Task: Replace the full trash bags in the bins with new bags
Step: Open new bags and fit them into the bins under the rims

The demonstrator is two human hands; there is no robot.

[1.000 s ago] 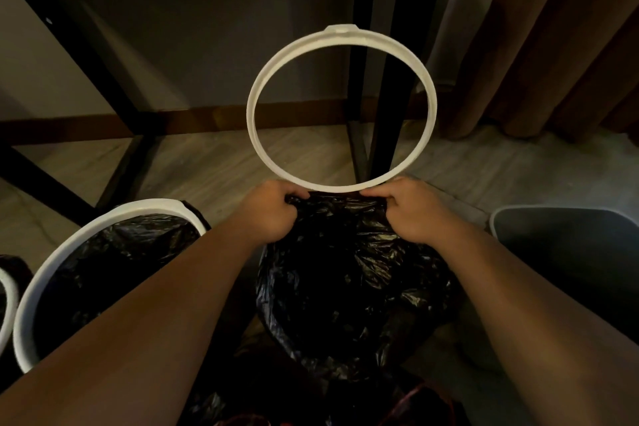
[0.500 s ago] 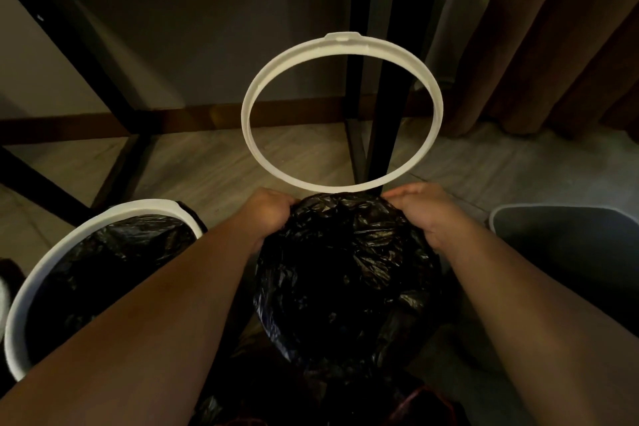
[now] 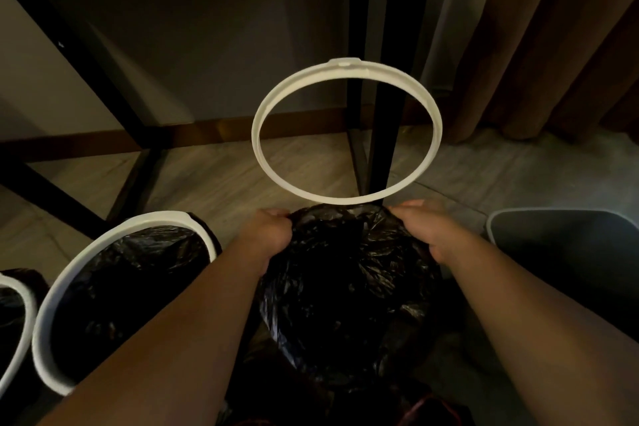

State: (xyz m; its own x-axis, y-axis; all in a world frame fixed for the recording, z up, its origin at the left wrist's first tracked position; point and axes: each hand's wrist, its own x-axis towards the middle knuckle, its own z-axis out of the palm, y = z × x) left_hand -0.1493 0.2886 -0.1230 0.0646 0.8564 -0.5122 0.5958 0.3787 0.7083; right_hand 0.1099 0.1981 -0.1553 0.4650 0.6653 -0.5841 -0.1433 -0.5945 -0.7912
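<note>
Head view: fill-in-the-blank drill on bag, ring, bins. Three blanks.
The left hand and right hand both grip the mouth of a crinkled ____ plastic bag.
The thin round plastic ring raised beyond them is ____.
The unlined grey plastic bin stands on the person's ____ side.
Missing: black; white; right.

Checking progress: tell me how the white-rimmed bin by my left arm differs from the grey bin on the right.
The white-rimmed bin is lined with a black bag; the grey bin shows no bag. The white-rimmed bin's mouth is round; the grey bin's is squarer, its edge grey. Both stand open on the floor.
</note>
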